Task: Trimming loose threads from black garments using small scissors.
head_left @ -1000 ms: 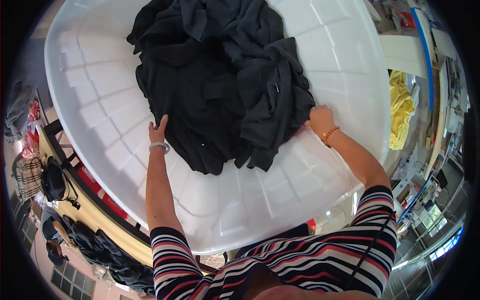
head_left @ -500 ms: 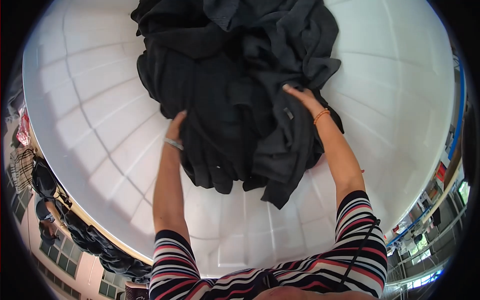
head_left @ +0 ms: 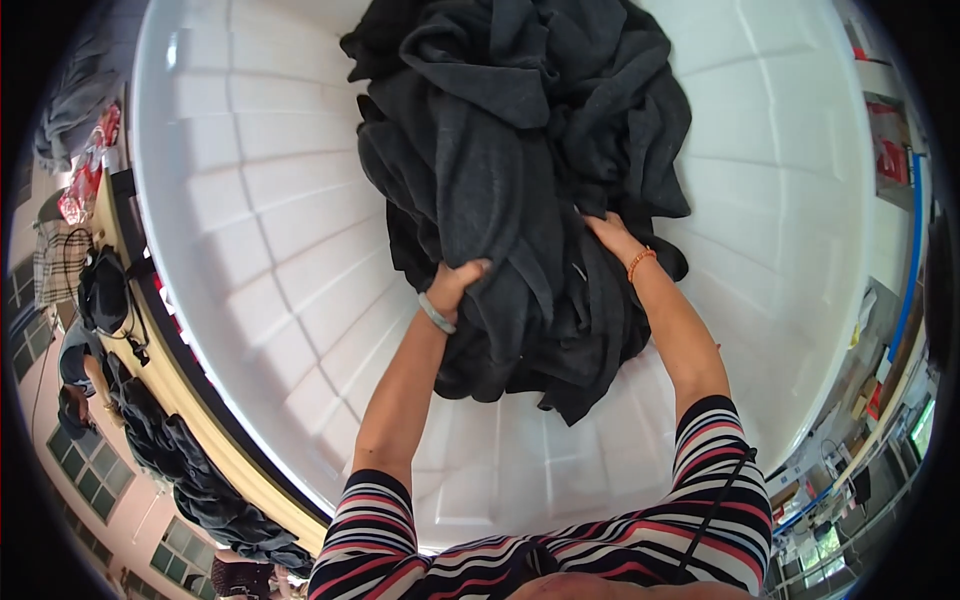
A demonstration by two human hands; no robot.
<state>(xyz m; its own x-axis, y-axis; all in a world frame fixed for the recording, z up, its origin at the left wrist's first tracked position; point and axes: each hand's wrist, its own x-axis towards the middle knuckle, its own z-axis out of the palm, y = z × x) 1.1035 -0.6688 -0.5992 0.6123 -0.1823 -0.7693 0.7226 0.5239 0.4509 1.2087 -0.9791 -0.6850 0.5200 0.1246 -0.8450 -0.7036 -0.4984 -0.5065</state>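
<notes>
While both arms reach forward in the head view, the left hand (head_left: 458, 280) is clenched on a fold of the black garment pile (head_left: 520, 170) — right hand (head_left: 605, 232) also gripping the fabric, fingers buried in it. Pile sits heaped mid-way on the white table (head_left: 270, 230) — more dark clothes (head_left: 190, 470) lie off its left edge.

Your right hand (head_left: 608, 235) has its fingertips buried in the pile of dark cloth (head_left: 520, 170), so you cannot see what they pinch. Your left hand (head_left: 458, 282) shows only its back; the palm is hidden against the cloth. The top of the pile is cut off by the picture's edge. The white table (head_left: 250, 230) under the pile is hidden.
</notes>
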